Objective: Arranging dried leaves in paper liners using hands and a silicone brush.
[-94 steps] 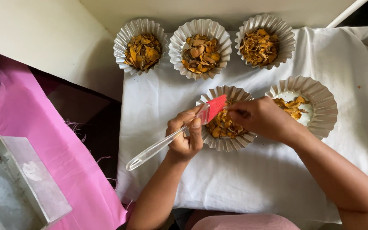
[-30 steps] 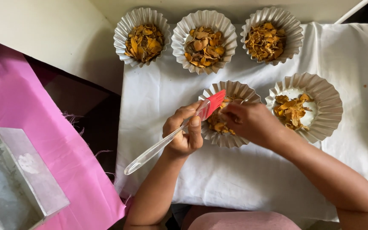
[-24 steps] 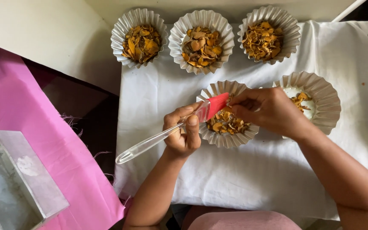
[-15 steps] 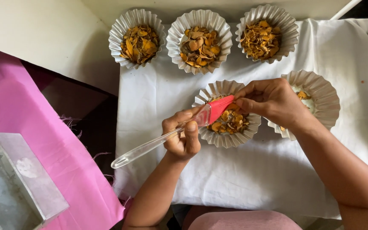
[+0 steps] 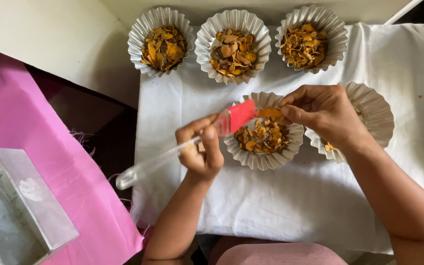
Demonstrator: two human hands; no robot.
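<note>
A white cloth (image 5: 280, 206) covers the work surface and hangs slightly rumpled at its near edge. To one side a bright pink cloth (image 5: 30, 122) spreads over a lower surface, its frayed edge facing a dark gap (image 5: 99, 118) between the two, perhaps bare floor or a shadowed table. A pale cream panel (image 5: 50, 34) slants across the far corner. A metal rectangular tin (image 5: 35, 196) rests on the pink cloth. The light is soft, even daylight.

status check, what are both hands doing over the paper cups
Left hand grips the red-tipped brush. Right hand pinches an orange chip at the bristles, over the middle cup. Nothing between them.
</note>
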